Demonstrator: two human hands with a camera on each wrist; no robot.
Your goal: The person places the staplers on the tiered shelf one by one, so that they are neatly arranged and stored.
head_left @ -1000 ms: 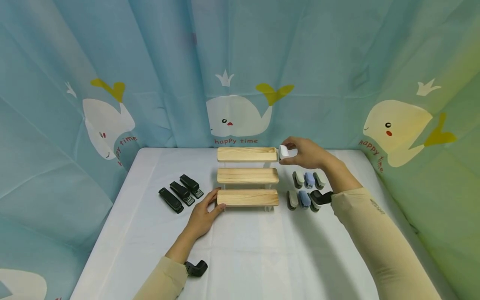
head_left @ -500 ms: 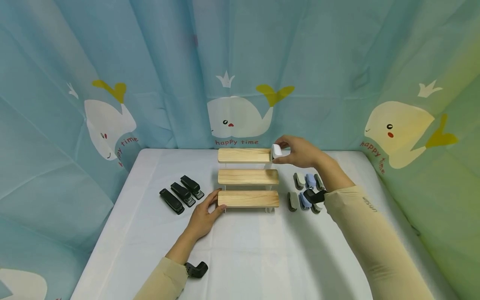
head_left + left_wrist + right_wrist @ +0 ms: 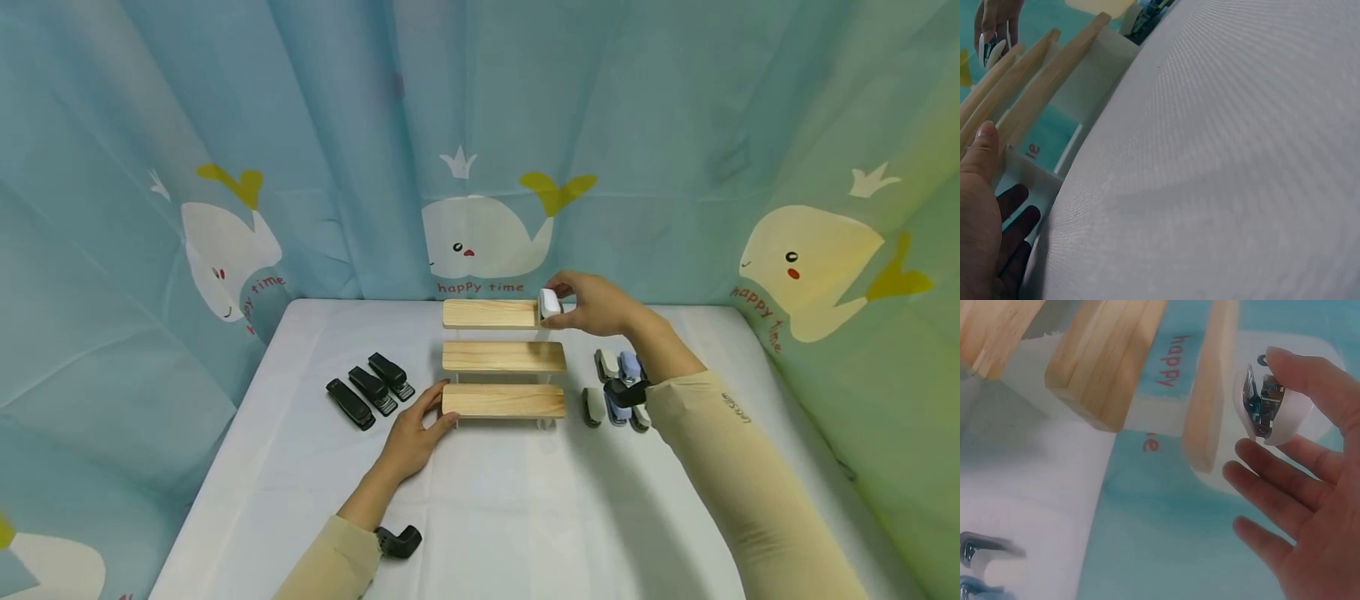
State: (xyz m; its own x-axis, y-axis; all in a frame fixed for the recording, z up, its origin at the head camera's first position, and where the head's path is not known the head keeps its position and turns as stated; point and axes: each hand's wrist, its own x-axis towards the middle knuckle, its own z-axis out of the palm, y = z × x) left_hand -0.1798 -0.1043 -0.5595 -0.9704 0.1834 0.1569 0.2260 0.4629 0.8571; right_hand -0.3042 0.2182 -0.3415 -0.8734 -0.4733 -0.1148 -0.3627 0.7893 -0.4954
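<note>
A three-step display rack (image 3: 504,357) with light wooden boards and clear supports stands on the white-covered table. At its lowest board my left hand (image 3: 411,437) holds the left end, the thumb (image 3: 985,147) on the board's edge and the other fingers beside the side support. My right hand (image 3: 600,304) pinches a small white stapler (image 3: 550,303) at the right end of the top board. In the right wrist view the stapler's metal underside (image 3: 1270,403) faces the camera, between thumb and fingertips, right beside the top board's end.
Three black staplers (image 3: 372,389) lie in a slanted row left of the rack. On the right are several small grey and blue staplers (image 3: 593,407), partly hidden by the right wrist's camera and forearm. A whale-print curtain (image 3: 487,237) hangs behind the table.
My right hand has carried the white stapler left, from beside the top board onto its right end in the head view. The left hand keeps its place on the rack.
</note>
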